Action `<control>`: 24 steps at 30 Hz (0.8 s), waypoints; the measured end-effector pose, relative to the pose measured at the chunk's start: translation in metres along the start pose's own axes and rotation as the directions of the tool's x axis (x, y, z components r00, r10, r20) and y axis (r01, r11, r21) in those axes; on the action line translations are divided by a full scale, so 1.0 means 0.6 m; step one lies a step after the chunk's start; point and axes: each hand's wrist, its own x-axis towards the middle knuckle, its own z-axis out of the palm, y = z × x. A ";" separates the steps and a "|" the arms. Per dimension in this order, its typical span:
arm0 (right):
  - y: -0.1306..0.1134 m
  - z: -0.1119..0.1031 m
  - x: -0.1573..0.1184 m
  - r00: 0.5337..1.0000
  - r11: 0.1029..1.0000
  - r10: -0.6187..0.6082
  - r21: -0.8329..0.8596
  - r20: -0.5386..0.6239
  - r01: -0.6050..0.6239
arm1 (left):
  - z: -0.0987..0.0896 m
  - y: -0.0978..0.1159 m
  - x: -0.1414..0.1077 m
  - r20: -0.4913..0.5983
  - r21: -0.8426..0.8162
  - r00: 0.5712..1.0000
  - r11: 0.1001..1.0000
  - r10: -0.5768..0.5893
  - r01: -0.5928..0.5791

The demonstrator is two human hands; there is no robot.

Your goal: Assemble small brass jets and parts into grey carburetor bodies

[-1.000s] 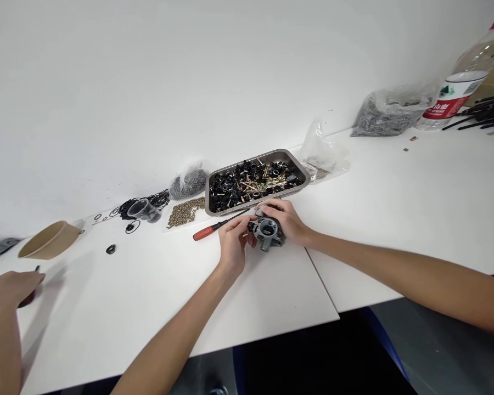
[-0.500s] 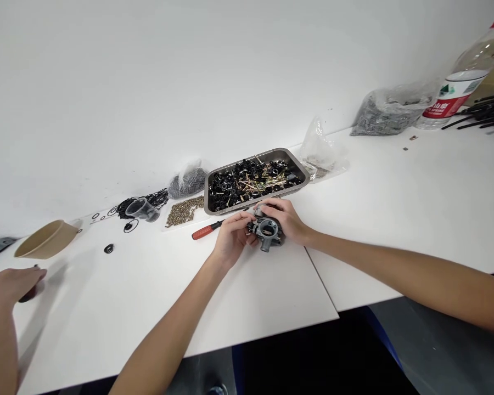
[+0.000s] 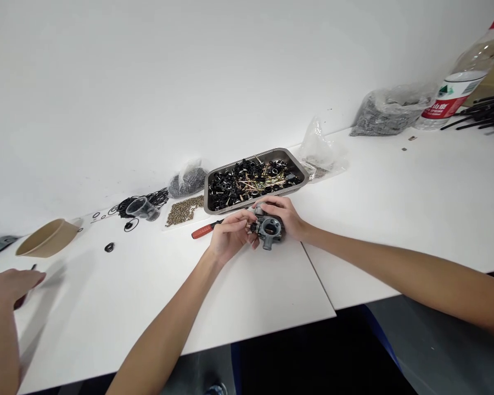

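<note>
Clearly, the right hand (image 3: pixel 288 218) clasps a metal housing (image 3: pixel 277 232); the left hand (image 3: pixel 227 237) seemingly pinches its black fitting (image 3: pixel 253 227).

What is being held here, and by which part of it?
A grey metal part: the right grip holds its top and right side, the left grip its left side.
</note>
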 end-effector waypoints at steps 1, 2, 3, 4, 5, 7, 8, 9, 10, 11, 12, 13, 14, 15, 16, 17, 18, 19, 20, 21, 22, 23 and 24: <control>0.000 0.000 0.000 1.000 1.000 -0.002 -0.005 0.001 0.002 | 0.000 0.000 0.000 -0.002 -0.002 1.000 1.000 -0.001 0.001; 0.000 0.001 0.000 1.000 1.000 -0.006 -0.010 0.001 0.006 | 0.000 0.001 0.000 -0.007 -0.006 1.000 1.000 -0.001 0.001; 0.000 0.002 0.000 1.000 1.000 -0.009 -0.015 0.001 0.009 | 0.001 0.001 0.000 -0.014 -0.009 1.000 1.000 -0.002 0.002; 0.000 0.002 0.000 1.000 1.000 -0.010 -0.018 0.002 0.010 | 0.001 0.001 -0.001 -0.023 -0.011 1.000 1.000 -0.001 0.000; 0.000 0.003 0.000 1.000 1.000 -0.009 -0.021 0.002 0.009 | 0.001 0.001 -0.001 -0.031 -0.010 1.000 1.000 0.001 -0.001; -0.001 0.003 0.000 1.000 1.000 -0.012 -0.026 0.001 0.012 | 0.000 0.001 -0.001 -0.036 0.012 0.999 1.000 0.006 -0.006; -0.001 0.003 0.000 1.000 0.999 -0.018 -0.031 0.002 0.018 | 0.000 0.002 0.000 -0.031 0.028 0.999 1.000 0.010 -0.009; -0.001 0.003 0.000 1.000 0.999 -0.028 -0.039 0.004 0.029 | 0.000 0.002 0.000 -0.022 0.045 1.000 0.999 0.014 -0.013; -0.001 0.003 -0.001 0.999 0.998 -0.042 -0.047 0.006 0.043 | -0.001 0.002 0.000 -0.009 0.060 1.000 0.998 0.017 -0.016; -0.002 0.003 -0.002 0.998 0.997 -0.057 -0.056 0.010 0.057 | -0.001 0.003 0.001 0.003 0.072 1.000 0.997 0.017 -0.017; -0.002 0.003 -0.003 0.998 0.995 -0.069 -0.065 0.015 0.070 | -0.002 0.003 0.001 0.014 0.081 1.000 0.997 0.015 -0.016; -0.002 0.003 -0.004 0.997 0.994 -0.078 -0.073 0.021 0.080 | -0.003 0.004 0.001 0.024 0.088 1.000 0.996 0.011 -0.013; -0.002 0.003 -0.005 0.996 0.993 -0.085 -0.081 0.027 0.087 | -0.004 0.005 0.001 0.034 0.096 0.999 0.995 0.006 -0.009; -0.002 0.003 -0.006 0.995 0.992 -0.093 -0.085 0.033 0.096 | -0.005 0.005 0.001 0.041 0.105 0.999 0.994 0.001 -0.006; -0.003 0.003 -0.006 0.994 0.991 -0.102 -0.088 0.040 0.105 | -0.007 0.006 0.001 0.048 0.115 0.999 0.993 -0.002 -0.004; -0.003 0.002 -0.007 0.993 0.989 -0.113 -0.088 0.045 0.116 | -0.008 0.007 0.001 0.057 0.125 0.998 0.992 -0.005 -0.002; -0.003 0.002 -0.007 0.991 0.988 -0.124 -0.086 0.049 0.128 | -0.011 0.007 0.002 0.068 0.133 0.998 0.991 -0.009 -0.001; -0.003 0.002 -0.007 0.990 0.987 -0.133 -0.085 0.054 0.137 | -0.013 0.007 0.002 0.080 0.139 0.997 0.990 -0.012 0.001; -0.003 0.001 -0.007 0.989 0.986 -0.140 -0.083 0.057 0.144 | -0.016 0.007 0.002 0.093 0.143 0.996 0.990 -0.017 0.004; -0.003 0.001 -0.007 0.988 0.986 -0.143 -0.081 0.062 0.148 | -0.018 0.007 0.003 0.104 0.148 0.994 0.989 -0.022 0.006; -0.003 0.001 -0.007 0.987 0.986 -0.143 -0.080 0.068 0.148 | -0.021 0.007 0.003 0.117 0.152 0.993 0.988 -0.026 0.008; -0.002 0.000 -0.008 0.987 0.986 -0.142 -0.077 0.075 0.148 | -0.023 0.006 0.004 0.127 0.154 0.992 0.988 -0.028 0.008; -0.002 0.000 -0.008 0.986 0.986 -0.141 -0.074 0.084 0.147 | -0.025 0.005 0.005 0.135 0.156 0.990 0.988 -0.029 0.007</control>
